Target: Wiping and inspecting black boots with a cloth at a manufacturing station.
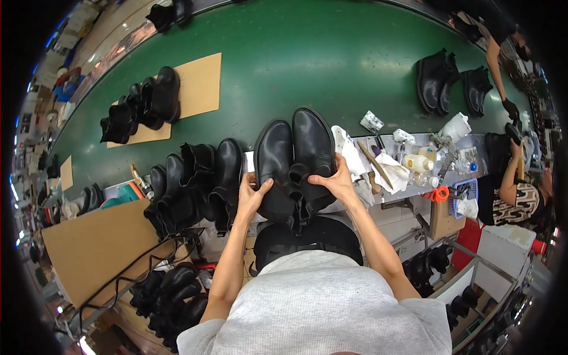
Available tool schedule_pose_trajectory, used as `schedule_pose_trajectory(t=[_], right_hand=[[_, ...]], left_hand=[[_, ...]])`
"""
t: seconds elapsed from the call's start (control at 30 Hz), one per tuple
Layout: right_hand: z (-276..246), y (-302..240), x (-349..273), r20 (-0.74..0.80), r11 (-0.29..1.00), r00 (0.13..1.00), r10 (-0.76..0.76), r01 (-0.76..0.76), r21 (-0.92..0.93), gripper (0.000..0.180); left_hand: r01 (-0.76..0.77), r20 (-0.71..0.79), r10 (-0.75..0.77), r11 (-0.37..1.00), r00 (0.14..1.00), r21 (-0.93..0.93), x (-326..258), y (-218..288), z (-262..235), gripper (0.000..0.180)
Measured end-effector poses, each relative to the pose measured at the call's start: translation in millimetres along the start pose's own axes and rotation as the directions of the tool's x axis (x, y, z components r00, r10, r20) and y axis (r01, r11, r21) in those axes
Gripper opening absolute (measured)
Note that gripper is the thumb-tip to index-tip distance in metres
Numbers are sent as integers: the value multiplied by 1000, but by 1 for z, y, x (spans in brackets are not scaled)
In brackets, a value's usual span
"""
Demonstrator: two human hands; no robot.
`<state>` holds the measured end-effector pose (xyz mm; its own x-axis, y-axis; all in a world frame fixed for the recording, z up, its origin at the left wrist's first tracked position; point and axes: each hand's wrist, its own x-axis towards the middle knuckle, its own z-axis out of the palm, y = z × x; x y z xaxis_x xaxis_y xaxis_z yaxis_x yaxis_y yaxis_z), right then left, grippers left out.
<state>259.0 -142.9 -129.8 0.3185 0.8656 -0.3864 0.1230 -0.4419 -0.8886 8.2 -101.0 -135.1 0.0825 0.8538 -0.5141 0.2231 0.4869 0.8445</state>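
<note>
Two black leather ankle boots are held side by side in front of me, toes pointing away. My left hand (253,195) grips the left boot (276,155) by its outer side, thumb on the upper. The right boot (313,142) is gripped by my right hand (334,180), its thumb lying across the front near the ankle opening. Pull loops show at the heels, nearest my body. Just left of my left hand stands another black boot (228,168), with several more beside it along the bench edge.
A green work surface (307,65) stretches ahead. Several boots rest on cardboard (201,83) at far left; others (435,80) stand at far right. Bottles (418,163), white cloths (393,171), a brush-like tool (376,164) and orange-handled scissors (436,194) lie right. A co-worker (512,195) handles a shoe.
</note>
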Motion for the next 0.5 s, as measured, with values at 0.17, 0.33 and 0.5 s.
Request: schedule_pose_trajectory(t=[0.17,0.33,0.5], right_hand=[[-38,-35,-11,-157,929,976,-151,86,-359,99],[-56,-51,-3,-213,956,976,36,-96,-276,79],[-54,-97,33,411,737,864,290,-476,480,56]], left_hand=[[-272,-103,361,834,927,481,-3,43,10,51],[-47,-5,46,998,999,-33,10,62,11,43],[404,341,-245,733,907,-547,32,116,19,48]])
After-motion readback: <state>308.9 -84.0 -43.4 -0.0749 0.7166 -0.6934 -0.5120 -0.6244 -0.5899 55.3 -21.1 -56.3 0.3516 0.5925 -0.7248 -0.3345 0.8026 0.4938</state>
